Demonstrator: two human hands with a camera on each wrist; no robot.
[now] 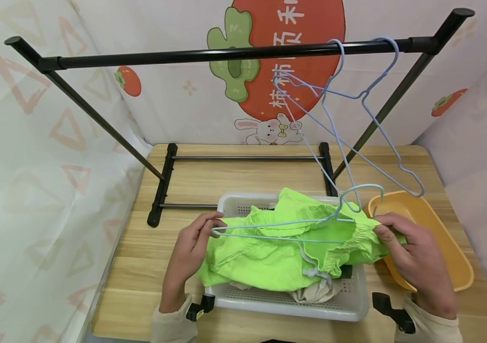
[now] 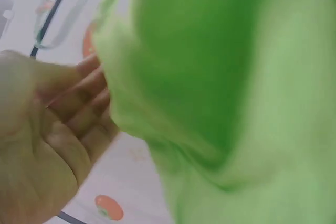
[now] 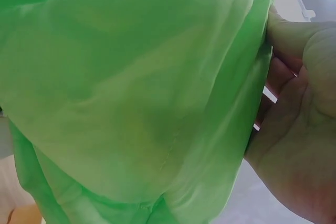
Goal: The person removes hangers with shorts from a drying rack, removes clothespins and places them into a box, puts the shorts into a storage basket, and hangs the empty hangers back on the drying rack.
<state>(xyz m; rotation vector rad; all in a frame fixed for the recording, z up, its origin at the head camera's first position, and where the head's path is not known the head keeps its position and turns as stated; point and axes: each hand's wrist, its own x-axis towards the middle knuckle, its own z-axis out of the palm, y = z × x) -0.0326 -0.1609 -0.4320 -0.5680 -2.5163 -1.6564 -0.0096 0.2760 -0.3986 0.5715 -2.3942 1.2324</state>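
Note:
Bright lime-green shorts [image 1: 252,259] with a gathered elastic waistband and a pale drawstring are spread over the grey-white basket [image 1: 265,307]. A light blue-green clothes hanger [image 1: 278,239] lies across the waist opening, its right end inside the waistband and its hook upward. My left hand [image 1: 189,245] pinches the hanger's left end between thumb and fingers, beside the shorts. With my right hand [image 1: 417,257] I grip the waistband at its right side. The green cloth [image 3: 131,93] fills most of the right wrist view and hides some fingertips there.
A black drying rack [image 1: 196,58] stands behind the basket, with two blue hangers [image 1: 333,126] hooked on its bar at the right. An orange basin [image 1: 449,257] sits right of the basket. Beige cloth [image 1: 316,291] shows in the basket under the shorts.

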